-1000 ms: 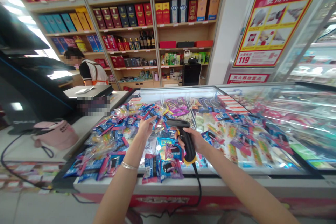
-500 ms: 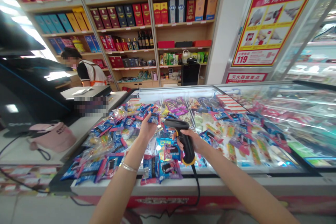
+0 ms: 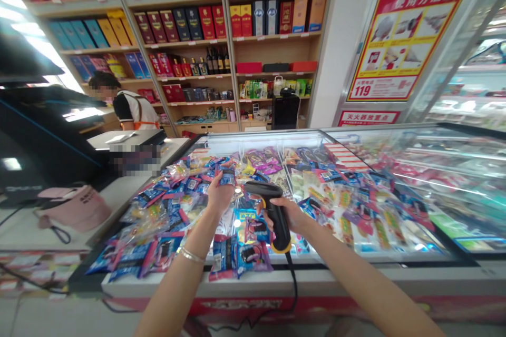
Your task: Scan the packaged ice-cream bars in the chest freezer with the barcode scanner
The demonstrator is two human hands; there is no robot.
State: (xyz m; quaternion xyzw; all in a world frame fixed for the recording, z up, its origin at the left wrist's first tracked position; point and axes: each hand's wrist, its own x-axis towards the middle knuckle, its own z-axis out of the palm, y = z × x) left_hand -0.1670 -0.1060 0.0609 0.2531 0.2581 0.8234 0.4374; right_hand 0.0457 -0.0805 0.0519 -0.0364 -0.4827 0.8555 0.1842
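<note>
My right hand (image 3: pixel 291 215) is wrapped round the grip of a black barcode scanner (image 3: pixel 280 221) with yellow trim, its head turned to the left. Its cable hangs over the freezer's front edge. In my left hand (image 3: pixel 218 195) is a small blue snack packet (image 3: pixel 227 176), pinched by its edge in front of the scanner head. Under both hands, blue and pink snack packets (image 3: pixel 251 258) lie loose on the glass top of the chest freezer (image 3: pixel 340 288). A further heap of packets (image 3: pixel 158 216) spreads left of my left forearm.
A pink bag (image 3: pixel 75 213) sits on the counter at the left, beside a dark monitor (image 3: pixel 43 142). Behind it a person (image 3: pixel 134 108) bends over another counter. Shelves with boxes and bottles (image 3: pixel 217 60) line the back wall. A red poster (image 3: pixel 413 31) hangs at the right.
Both hands keep their hold on the packet and the scanner. The whole view has shifted slightly; the packet and scanner stay almost unmoved relative to each other.
</note>
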